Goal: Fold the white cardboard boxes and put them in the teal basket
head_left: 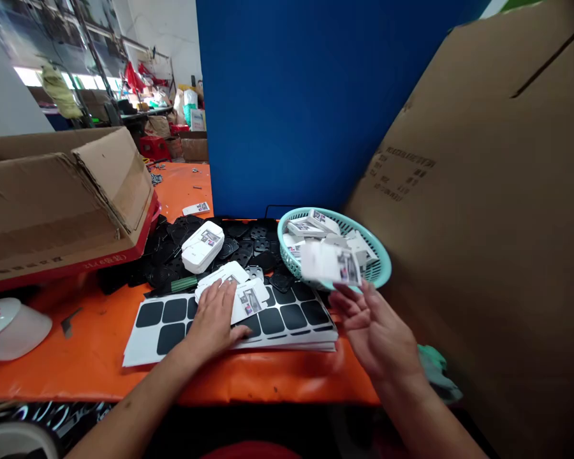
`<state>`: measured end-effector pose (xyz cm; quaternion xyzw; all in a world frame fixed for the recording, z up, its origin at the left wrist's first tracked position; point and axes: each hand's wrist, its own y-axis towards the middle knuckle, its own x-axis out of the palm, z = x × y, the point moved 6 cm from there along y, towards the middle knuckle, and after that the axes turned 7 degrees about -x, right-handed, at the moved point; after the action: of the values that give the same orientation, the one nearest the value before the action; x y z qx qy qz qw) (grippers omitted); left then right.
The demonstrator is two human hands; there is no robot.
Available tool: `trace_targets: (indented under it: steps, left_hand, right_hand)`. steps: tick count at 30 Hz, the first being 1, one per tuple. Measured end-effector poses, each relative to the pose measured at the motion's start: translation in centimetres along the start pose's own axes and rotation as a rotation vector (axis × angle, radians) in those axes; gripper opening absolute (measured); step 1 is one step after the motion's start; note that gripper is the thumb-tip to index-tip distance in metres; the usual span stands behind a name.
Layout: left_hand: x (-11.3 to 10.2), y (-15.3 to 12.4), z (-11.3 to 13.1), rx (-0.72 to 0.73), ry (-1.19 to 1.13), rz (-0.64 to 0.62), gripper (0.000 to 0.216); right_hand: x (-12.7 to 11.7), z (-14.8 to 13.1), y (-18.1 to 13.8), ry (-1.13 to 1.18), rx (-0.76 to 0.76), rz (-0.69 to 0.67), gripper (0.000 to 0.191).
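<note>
My left hand lies flat with fingers stretched out, its fingertips on loose white printed cards. Under them is a pile of white sheets with black rounded squares. A thick stack of white cards with rounded corners sits just behind. At the near rim of a mint-green basket, my right hand has thumb and curled fingers at the lower edge of a white printed card bundle. Motion blurs this bundle. Similar white bundles fill the basket.
Black plastic pieces are heaped behind the sheets on the orange table cover. An open cardboard box stands left, above a white lidded container. A blue panel and large cardboard bound the back and right.
</note>
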<state>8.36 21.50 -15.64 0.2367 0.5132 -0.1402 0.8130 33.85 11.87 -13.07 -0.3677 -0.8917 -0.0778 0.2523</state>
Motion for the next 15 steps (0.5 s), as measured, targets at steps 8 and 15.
trace_targets:
  steps: [8, 15]
  left_hand:
    - [-0.7, -0.2, 2.0, 0.158, 0.215, 0.171, 0.087]
    - [-2.2, -5.0, 5.9, 0.42, 0.299, 0.343, 0.06]
  right_hand:
    - [2.5, 4.7, -4.2, -0.427, -0.057, -0.46, 0.035]
    - [4.1, 8.1, -7.3, -0.458, -0.009, -0.607, 0.048]
